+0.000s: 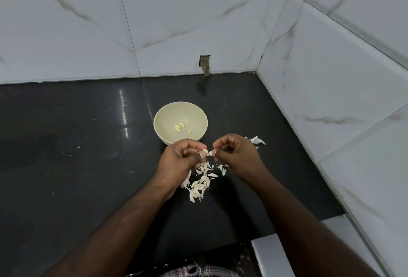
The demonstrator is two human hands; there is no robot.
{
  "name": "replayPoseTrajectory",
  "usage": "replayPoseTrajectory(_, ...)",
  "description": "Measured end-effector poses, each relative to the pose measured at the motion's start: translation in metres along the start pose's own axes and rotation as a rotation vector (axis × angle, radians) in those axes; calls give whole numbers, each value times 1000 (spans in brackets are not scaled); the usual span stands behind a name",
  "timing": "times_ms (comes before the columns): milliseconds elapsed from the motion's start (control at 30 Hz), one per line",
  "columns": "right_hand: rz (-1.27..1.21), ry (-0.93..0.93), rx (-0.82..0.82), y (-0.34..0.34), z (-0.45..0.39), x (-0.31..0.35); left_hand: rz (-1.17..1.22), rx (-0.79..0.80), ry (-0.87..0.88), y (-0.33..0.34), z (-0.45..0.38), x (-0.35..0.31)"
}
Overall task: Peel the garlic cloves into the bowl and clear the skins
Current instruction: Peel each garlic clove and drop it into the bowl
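- The left hand (180, 157) is pinching a garlic clove (205, 151) between thumb and curled fingers, holding it up over the black countertop (77, 144), just near of the bowl.
- The right hand (235, 152) is facing it with its fingers curled in, its fingertips pinching a bit of papery skin (210, 153) at the clove's right end; the two hands are almost touching at that spot.
- A cream bowl (161, 117) is sitting on the countertop just beyond the hands, upright, with three or four peeled cloves (180, 127) lying on its bottom.
- A scatter of loose garlic skins (201, 183) is lying on the countertop below and near of the hands, between the two wrists.
- A larger white scrap of skin (257, 140) is showing just right of the right hand, beside the bowl's right side.
- Marble-patterned wall tiles (198, 23) are rising behind the countertop and along its right side, meeting in the far right corner.
- A small rough hole (204, 62) is showing in the far tile just above the countertop, straight beyond the bowl.
- A strip of checked cloth (198, 271) is showing at the near edge, between the forearms.
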State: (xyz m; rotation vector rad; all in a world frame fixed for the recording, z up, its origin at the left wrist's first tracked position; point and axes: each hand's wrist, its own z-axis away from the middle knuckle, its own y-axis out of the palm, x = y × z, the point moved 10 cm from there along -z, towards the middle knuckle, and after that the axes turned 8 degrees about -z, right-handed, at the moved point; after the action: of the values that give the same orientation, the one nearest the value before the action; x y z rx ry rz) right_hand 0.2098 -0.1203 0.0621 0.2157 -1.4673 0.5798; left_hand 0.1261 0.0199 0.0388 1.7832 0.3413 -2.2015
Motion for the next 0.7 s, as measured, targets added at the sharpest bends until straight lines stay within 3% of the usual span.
replayPoseTrajectory(367, 299, -51, -65, -25, 3, 10, 242, 92, -171, 9, 3, 12)
replayPoseTrajectory(567, 20, -51, 66, 5, 13, 15, 334, 142, -233, 18, 7, 16)
replayPoseTrajectory(700, -91, -43, 25, 8, 15, 12, 334, 161, -239, 18, 8, 17)
